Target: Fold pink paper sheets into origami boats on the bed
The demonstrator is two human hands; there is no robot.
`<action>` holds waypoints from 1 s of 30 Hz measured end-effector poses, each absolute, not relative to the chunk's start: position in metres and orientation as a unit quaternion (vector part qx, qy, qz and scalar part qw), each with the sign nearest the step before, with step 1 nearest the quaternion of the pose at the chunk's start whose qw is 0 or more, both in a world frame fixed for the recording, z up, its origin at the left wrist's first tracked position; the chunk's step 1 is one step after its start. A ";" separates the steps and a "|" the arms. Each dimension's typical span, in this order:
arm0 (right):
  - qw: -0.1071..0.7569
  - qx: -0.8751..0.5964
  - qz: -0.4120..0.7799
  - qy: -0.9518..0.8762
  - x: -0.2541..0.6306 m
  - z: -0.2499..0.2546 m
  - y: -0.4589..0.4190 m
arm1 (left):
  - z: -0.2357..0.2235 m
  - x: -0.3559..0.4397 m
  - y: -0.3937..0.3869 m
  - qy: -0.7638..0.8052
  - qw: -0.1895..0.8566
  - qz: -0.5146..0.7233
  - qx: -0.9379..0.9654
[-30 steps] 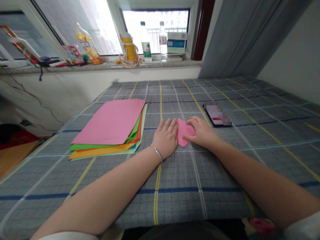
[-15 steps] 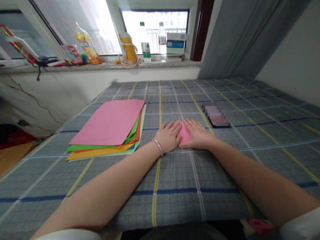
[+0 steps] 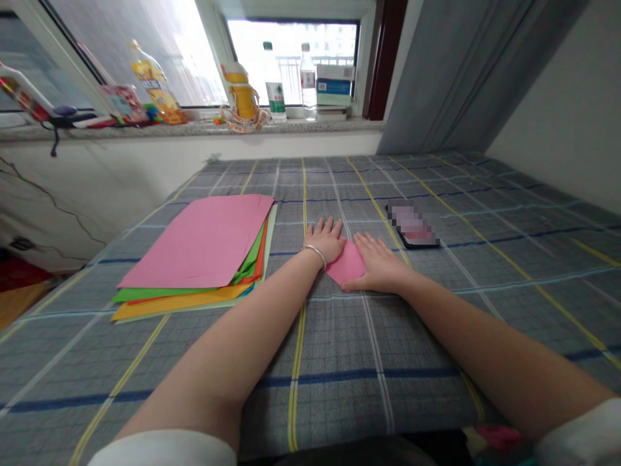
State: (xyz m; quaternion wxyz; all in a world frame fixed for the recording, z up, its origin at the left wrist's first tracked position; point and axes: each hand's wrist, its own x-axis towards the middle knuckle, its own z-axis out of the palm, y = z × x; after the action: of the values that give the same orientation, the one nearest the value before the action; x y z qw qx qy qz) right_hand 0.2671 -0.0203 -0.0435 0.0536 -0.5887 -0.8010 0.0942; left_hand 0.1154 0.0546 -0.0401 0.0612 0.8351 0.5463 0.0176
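Head view, left hand (image 3: 326, 239), right hand (image 3: 378, 266), paper (image 3: 345, 264)

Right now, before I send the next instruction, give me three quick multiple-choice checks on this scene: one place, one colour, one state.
1. Where is the phone?
A. On the checked cover, right of the right hand
B. On the windowsill
C. On the floor

2. What colour is the top sheet of the paper stack?
A. Green
B. Orange
C. Pink

3. What state is the small pink paper in?
A. Held up in the air
B. Lying on the cover under the right hand
C. Tucked into the stack

1: A, it lies on the cover beyond that hand.
2: C, pink covers the other sheets.
3: B, the right hand rests on it.
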 end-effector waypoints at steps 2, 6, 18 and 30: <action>0.053 -0.585 0.091 -0.804 0.268 -0.043 -0.021 | -0.042 0.116 0.063 0.558 0.064 0.021 0.827; 0.043 -0.576 0.087 -0.811 0.269 -0.042 -0.022 | -0.047 0.117 0.078 0.572 0.043 0.037 0.818; 0.022 -0.580 0.071 -0.811 0.267 -0.042 -0.025 | -0.044 0.102 0.062 0.537 -0.044 0.044 0.841; -0.010 -0.608 0.026 -0.793 0.265 -0.035 -0.040 | -0.033 0.062 0.029 0.535 -0.051 -0.004 0.843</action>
State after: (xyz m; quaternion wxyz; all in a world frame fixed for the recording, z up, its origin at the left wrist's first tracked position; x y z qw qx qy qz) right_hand 0.2652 -0.0399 -0.0353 -0.0099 -0.6081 -0.7934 0.0261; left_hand 0.0618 0.0293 -0.0329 -0.0514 0.8433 0.5350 -0.0041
